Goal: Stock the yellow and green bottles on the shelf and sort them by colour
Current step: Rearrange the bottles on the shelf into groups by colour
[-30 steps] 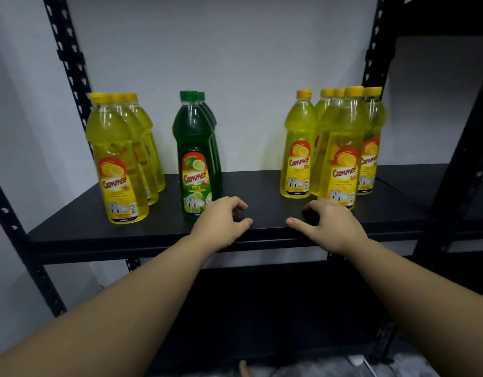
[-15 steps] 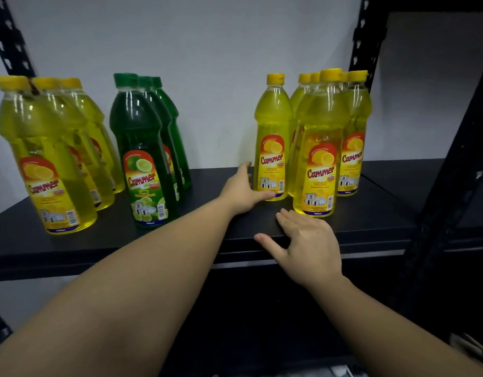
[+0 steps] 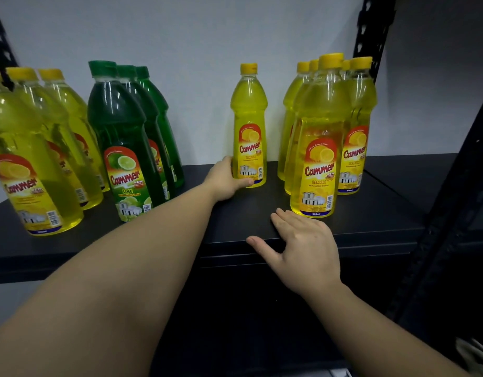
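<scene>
A single yellow bottle (image 3: pixel 250 126) stands upright mid-shelf, apart from the rest. My left hand (image 3: pixel 226 179) grips its base, thumb in front and fingers behind. My right hand (image 3: pixel 303 240) lies flat and open on the front edge of the black shelf (image 3: pixel 235 213), just in front of a cluster of several yellow bottles (image 3: pixel 320 148) at the right. Three green bottles (image 3: pixel 123 137) stand in a row left of centre. A row of yellow bottles (image 3: pixel 31 164) stands at the far left.
Black perforated uprights (image 3: pixel 371 28) frame the rack against a white wall. A second dark shelf (image 3: pixel 414 170) adjoins at the right. A lower dark shelf level lies below my arms.
My left hand reached to the lone yellow bottle and slid it left, away from the right cluster. The right hand stayed on the shelf edge. The view moved closer.
</scene>
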